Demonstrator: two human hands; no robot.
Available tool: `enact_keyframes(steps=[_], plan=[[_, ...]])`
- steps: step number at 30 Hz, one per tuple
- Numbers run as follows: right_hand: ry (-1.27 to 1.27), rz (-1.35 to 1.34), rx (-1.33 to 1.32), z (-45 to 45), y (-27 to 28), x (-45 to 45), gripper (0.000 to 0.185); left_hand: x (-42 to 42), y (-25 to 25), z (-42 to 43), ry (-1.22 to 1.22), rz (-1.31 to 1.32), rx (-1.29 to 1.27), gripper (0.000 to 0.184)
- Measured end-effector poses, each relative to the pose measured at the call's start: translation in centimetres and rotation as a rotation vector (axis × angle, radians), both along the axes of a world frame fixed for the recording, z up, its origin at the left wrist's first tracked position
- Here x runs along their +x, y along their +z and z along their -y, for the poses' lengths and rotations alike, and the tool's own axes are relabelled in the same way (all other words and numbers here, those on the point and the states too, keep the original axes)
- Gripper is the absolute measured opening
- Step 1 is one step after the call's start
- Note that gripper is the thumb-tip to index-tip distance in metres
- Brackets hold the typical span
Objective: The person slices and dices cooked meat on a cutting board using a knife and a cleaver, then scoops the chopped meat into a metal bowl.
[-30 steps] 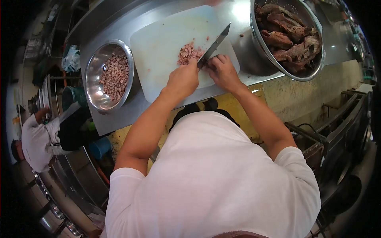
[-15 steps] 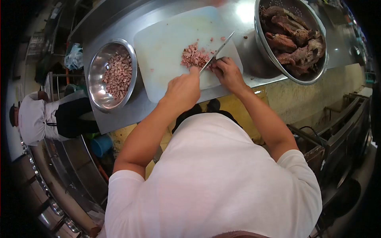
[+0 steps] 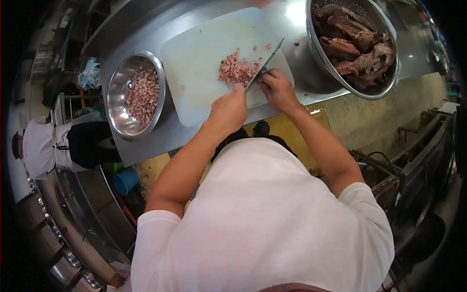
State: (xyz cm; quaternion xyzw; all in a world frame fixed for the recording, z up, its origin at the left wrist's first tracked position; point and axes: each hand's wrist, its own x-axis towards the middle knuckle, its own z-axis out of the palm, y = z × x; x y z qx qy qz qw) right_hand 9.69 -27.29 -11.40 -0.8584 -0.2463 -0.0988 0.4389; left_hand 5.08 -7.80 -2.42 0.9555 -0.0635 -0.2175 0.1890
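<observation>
My left hand (image 3: 229,109) is closed round the handle of a knife (image 3: 267,61), whose blade points up and to the right over a white cutting board (image 3: 194,63). Just right of the blade, the fingers of my right hand (image 3: 279,92) are bent and pressed together; what they hold is small and mostly hidden. Chopped reddish meat (image 3: 237,69) lies in a loose pile left of the blade, with a few bits scattered beyond it. A steel bowl (image 3: 116,100) of chopped meat stands left of the board. At the right, a metal colander (image 3: 351,92) holds large dark cooked pieces of meat.
The steel table (image 3: 138,151) runs under board and bowls, its front edge close to my body. A person in a white shirt (image 3: 39,148) stands at the far left. A blue bucket (image 3: 125,181) is below the table's left corner. Metal racks (image 3: 418,155) are at the right.
The knife blade has shifted slightly right with my left hand, and more chopped meat shows left of it. My right hand remains beside the blade. The person at the left has changed posture.
</observation>
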Motion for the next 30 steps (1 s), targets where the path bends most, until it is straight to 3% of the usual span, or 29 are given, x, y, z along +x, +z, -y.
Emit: enact_keyframes(steps=[3, 6, 8, 13, 19, 23, 28, 30], plan=[[-0.018, -0.026, -0.001, 0.2, 0.2, -0.3, 0.018, 0.5, 0.2, 0.0, 0.006, 0.082, -0.048, 0.017], [-0.123, -0.255, 0.109, 0.2, 1.0, -0.4, 0.018, -0.5, 3.9, -0.7, -0.011, 0.048, -0.022, 0.016], [-0.056, -0.068, -0.013, 0.9, 0.1, 0.0, 0.017, -1.6, 4.0, -1.0, -0.005, -0.007, -0.006, 0.016], [-0.058, -0.040, -0.020, 0.9, -0.5, 0.3, 0.016, 0.1, 0.9, 0.2, -0.043, 0.007, -0.017, 0.016], [-0.082, -0.054, -0.035, 1.2, -0.7, -0.1, 0.015, -0.8, 3.3, -0.9, -0.053, -0.008, -0.031, 0.017], [-0.101, -0.019, -0.027, 1.2, -1.8, -0.3, 0.015, -1.0, -0.8, -0.9, -0.032, 0.054, -0.055, 0.018], [-0.079, -0.003, -0.056, 1.7, -0.4, -0.5, 0.015, -0.4, 3.5, -0.3, -0.074, 0.032, -0.022, 0.019], [-0.083, 0.001, -0.039, 1.9, -0.8, -1.1, 0.016, -1.7, 2.8, -0.7, -0.076, 0.000, -0.003, 0.019]])
